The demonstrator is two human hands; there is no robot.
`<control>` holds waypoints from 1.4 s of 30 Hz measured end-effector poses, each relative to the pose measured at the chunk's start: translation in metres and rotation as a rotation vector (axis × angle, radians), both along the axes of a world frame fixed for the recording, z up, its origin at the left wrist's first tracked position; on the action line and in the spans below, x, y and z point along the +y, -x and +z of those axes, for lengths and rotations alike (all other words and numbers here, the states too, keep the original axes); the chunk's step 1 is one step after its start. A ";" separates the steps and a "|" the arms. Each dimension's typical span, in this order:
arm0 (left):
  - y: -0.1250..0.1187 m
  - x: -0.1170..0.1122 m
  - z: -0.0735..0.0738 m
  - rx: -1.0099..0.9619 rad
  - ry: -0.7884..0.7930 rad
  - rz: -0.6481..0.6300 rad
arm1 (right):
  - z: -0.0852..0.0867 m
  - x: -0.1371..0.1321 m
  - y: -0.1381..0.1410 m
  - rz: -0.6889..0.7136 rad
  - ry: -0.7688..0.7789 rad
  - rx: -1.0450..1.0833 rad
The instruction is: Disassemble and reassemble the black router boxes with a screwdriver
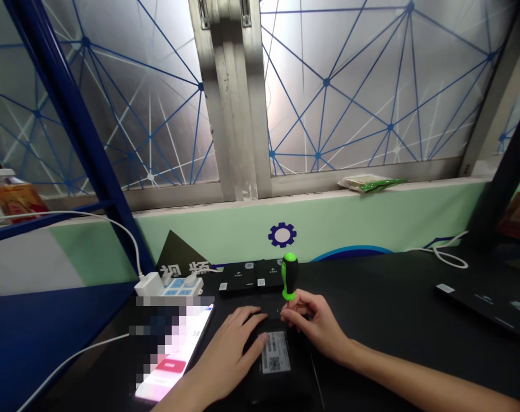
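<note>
A black device with a white label (276,352) lies on the dark table in front of me. My left hand (238,340) rests flat on its left side, fingers stretched out and the thumb near the label. In my right hand (313,320) is a screwdriver (289,276) with a green and black handle, standing upright. The fingers pinch it low, just below the handle, over the upper part of the device. Its tip is hidden by the fingers.
Two flat black boxes (238,278) lie behind the device. To the left are a lit phone (180,357) and a power strip (180,286) with a white charger (149,284) and cables. Another black device (485,306) lies at the right. A green packet (371,183) sits on the window ledge.
</note>
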State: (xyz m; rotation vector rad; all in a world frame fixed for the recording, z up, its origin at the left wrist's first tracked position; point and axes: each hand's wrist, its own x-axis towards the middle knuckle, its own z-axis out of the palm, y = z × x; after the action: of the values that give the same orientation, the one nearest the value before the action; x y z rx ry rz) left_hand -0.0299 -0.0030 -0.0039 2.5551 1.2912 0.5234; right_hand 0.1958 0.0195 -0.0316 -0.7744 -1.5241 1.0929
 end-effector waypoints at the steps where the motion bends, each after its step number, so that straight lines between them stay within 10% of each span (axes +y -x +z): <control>1: 0.000 0.000 0.000 0.003 0.001 0.000 | 0.000 0.000 0.000 0.000 -0.017 -0.013; 42: 0.001 0.001 -0.001 0.034 -0.028 -0.014 | -0.003 0.001 -0.001 0.013 -0.082 -0.059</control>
State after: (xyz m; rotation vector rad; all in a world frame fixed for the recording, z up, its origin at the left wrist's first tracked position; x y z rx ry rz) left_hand -0.0313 -0.0021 -0.0050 2.6057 1.2846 0.5006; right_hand 0.1968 0.0202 -0.0345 -0.7472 -1.6159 1.0179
